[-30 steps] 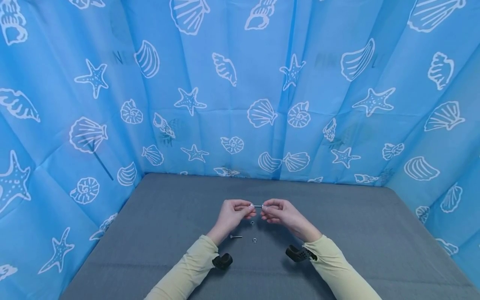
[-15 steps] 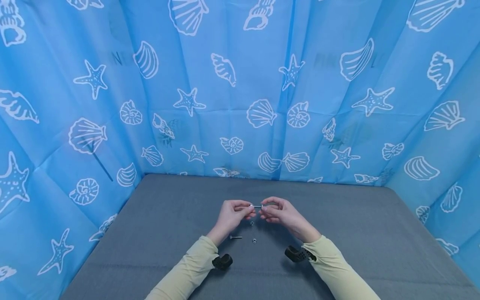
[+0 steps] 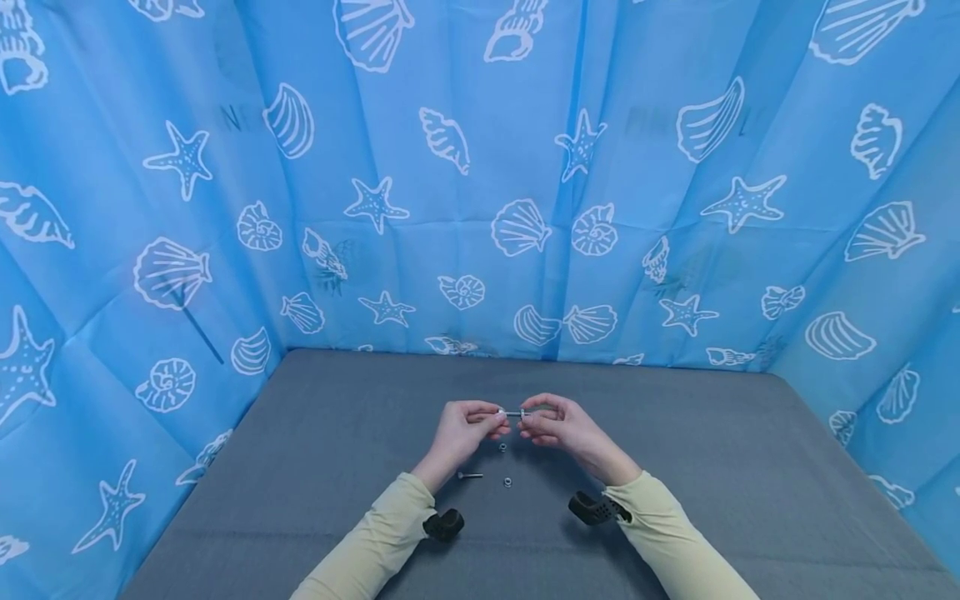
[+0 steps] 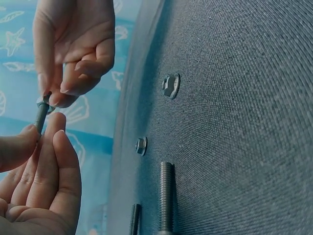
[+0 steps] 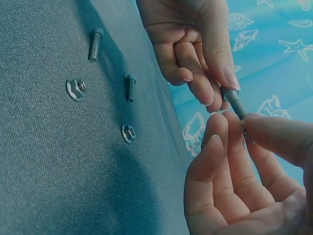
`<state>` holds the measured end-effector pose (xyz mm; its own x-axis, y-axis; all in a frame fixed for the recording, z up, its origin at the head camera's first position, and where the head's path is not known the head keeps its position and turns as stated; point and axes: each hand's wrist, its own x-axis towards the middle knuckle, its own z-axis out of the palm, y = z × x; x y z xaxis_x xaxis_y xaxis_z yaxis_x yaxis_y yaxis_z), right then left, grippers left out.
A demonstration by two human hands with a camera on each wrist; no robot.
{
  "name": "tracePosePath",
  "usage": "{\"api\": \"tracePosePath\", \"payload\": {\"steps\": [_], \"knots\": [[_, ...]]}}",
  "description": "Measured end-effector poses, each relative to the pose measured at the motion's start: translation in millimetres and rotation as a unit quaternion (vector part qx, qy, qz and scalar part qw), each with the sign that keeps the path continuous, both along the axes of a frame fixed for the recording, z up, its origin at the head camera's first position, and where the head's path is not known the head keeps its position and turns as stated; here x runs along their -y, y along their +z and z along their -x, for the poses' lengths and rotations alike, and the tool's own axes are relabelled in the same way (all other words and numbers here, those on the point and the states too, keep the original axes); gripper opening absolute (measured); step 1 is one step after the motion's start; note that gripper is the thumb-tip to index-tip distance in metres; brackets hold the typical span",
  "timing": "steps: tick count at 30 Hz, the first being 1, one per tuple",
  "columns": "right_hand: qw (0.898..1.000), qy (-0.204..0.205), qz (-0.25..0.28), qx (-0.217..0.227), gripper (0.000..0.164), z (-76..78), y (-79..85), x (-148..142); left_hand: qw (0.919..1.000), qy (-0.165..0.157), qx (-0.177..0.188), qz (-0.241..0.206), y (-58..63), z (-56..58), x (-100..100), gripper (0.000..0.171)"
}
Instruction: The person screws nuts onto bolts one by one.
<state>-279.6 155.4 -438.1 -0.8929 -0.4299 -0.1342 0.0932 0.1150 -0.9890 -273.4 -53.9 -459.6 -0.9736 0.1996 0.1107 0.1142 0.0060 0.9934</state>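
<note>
My left hand (image 3: 461,433) pinches the head end of a metal bolt (image 5: 236,104) between thumb and fingers. Facing it, my right hand (image 3: 562,429) pinches a flange nut (image 4: 46,104) at the bolt's other end. The bolt lies level between both hands, above the table. How far the nut sits along the thread cannot be told. Below the hands, two flange nuts lie apart on the cloth, a nearer nut (image 3: 507,482) and a farther nut (image 3: 502,447). A loose bolt (image 3: 471,476) lies left of them; a second loose bolt (image 5: 130,89) shows only in the wrist views.
Grey cloth covers the table (image 3: 360,383). A blue curtain (image 3: 465,225) with white shells and starfish surrounds its back and sides. Black wrist straps (image 3: 444,525) stick out from beneath both sleeves, low over the cloth.
Both hands hold almost the same place. The right fingers shift slightly around the nut, which shows more clearly at the bolt's end. The view drifts slightly; loose parts stay put.
</note>
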Motion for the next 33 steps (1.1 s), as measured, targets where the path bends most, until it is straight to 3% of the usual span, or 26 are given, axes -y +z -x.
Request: {"api": "tracePosePath", "payload": {"steps": [8, 16, 23, 29, 33], "knots": [[1.000, 0.001, -0.028, 0.008, 0.047, 0.9, -3.1, 2.5, 0.9999, 0.007, 0.001, 0.014, 0.2, -2.1, 0.1, 0.025], [1.000, 0.002, 0.003, 0.006, 0.039, 0.9, -1.2, 2.0, 1.0000, 0.008, 0.003, 0.002, 1.6, -3.7, -0.6, 0.023], [0.999, 0.003, -0.033, 0.004, 0.049, 1.5, -4.0, 3.9, 0.9999, 0.007, 0.002, 0.010, -1.3, -1.1, -0.9, 0.028], [1.000, -0.006, 0.000, 0.009, 0.045, 1.5, -2.6, 3.3, 1.0000, 0.002, 0.001, 0.001, -1.3, -1.9, 0.5, 0.026], [1.000, 0.005, 0.011, -0.005, 0.043, 1.8, -1.5, 2.0, 1.0000, -0.003, -0.002, -0.001, 4.7, -7.0, 1.3, 0.024]]}}
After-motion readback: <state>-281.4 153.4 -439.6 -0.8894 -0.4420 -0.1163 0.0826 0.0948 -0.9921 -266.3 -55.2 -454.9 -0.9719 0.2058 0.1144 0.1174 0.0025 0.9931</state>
